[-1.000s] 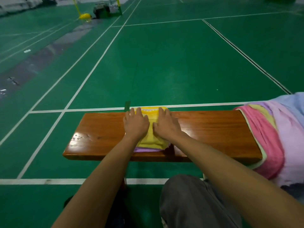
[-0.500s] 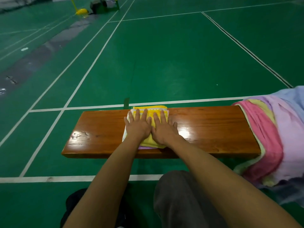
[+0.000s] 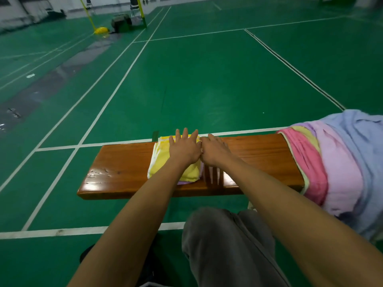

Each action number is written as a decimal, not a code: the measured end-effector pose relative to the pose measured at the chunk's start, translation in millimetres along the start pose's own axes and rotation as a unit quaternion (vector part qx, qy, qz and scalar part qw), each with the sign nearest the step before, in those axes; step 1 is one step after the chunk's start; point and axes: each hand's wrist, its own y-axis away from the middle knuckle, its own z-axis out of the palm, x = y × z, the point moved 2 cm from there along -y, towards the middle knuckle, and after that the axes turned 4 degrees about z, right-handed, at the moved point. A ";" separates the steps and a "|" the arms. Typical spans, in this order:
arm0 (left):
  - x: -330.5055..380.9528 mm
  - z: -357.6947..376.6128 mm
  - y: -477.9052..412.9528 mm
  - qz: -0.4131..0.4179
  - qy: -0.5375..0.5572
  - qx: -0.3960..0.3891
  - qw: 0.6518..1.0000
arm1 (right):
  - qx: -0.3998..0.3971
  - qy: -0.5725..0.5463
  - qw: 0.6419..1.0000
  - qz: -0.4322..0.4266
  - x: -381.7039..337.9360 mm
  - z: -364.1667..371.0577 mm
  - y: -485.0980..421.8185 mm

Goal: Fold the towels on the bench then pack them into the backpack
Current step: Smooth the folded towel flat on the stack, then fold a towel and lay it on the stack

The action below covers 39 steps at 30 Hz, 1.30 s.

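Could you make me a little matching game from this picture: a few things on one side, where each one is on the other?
Things:
1. left hand
2. right hand
3. pile of unfolded towels
4. yellow net post base

Places:
A. far off on the court floor
B. flat on the folded yellow towel
C. heaped over the right end of the bench
D. on the bench's wood, just right of the yellow towel

Pairs: 1-B, 2-D, 3-C, 4-A
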 end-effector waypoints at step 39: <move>386.4 30.2 -19.5 0.268 0.014 -0.040 0.962 | 0.082 -0.004 0.972 0.219 342.9 -110.1 121.6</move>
